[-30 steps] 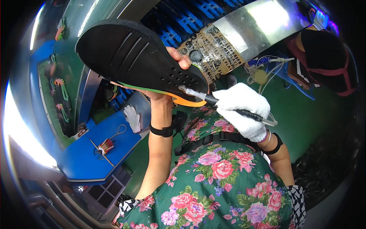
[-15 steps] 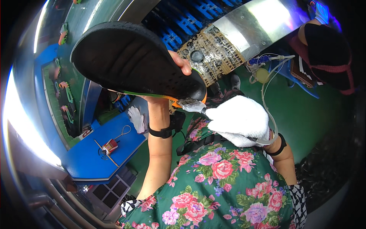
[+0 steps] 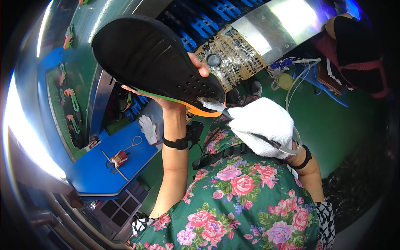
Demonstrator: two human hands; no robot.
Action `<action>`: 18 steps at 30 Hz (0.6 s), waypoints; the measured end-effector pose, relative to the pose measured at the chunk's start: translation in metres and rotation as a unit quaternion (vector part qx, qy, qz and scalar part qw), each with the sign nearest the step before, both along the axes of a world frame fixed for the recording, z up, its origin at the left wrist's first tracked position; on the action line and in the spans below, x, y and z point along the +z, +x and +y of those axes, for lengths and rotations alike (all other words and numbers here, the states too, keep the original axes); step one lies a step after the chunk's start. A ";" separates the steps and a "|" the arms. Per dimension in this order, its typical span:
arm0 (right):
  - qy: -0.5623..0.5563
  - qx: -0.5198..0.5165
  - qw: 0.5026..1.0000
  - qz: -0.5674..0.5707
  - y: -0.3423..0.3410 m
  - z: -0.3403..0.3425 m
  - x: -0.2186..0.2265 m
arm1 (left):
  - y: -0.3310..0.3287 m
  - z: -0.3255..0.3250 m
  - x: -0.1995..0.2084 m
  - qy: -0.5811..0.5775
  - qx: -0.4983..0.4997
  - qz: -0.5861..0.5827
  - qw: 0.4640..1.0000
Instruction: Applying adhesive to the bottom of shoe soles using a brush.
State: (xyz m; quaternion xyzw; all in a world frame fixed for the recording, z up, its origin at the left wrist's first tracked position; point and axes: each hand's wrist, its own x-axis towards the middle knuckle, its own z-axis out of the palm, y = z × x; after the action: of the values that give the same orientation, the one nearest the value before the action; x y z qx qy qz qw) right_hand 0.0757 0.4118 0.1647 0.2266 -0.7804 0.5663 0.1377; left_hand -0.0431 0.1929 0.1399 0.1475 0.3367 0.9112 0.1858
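A shoe sole (image 3: 154, 62), black on its upward face with a green and orange edge, is held up by my left hand (image 3: 170, 104). My left fingers wrap round its narrower half; some are hidden beneath it. My right hand (image 3: 264, 127), in a white knitted glove, is closed on a brush (image 3: 214, 106) with a thin dark handle and a clear-covered head. The bristles touch the sole's face near its end, beside a patch of small holes. A thin clear tube (image 3: 296, 141) runs to the gloved hand.
On a blue side table (image 3: 96, 171) lie a white glove (image 3: 148, 129) and a red object with sticks (image 3: 120, 158). Taped cardboard (image 3: 235, 54) covers part of the metal-edged conveyor. Green and orange pieces sit at the left. Another person (image 3: 354, 54) is at the right.
The sole has shifted slightly right and turned, showing more of its holed face. The brush has moved from the orange edge up onto the black face.
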 end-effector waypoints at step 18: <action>-0.145 0.130 0.978 -0.073 -0.013 0.003 -0.014 | -0.019 -0.004 -0.025 0.002 -0.118 -0.019 0.993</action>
State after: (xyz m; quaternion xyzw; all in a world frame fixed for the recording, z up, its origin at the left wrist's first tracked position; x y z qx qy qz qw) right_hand 0.0630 0.4146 0.1508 0.2619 -0.6619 0.7014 0.0370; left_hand -0.0620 0.1884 0.1151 0.1688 0.3119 0.8863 0.2978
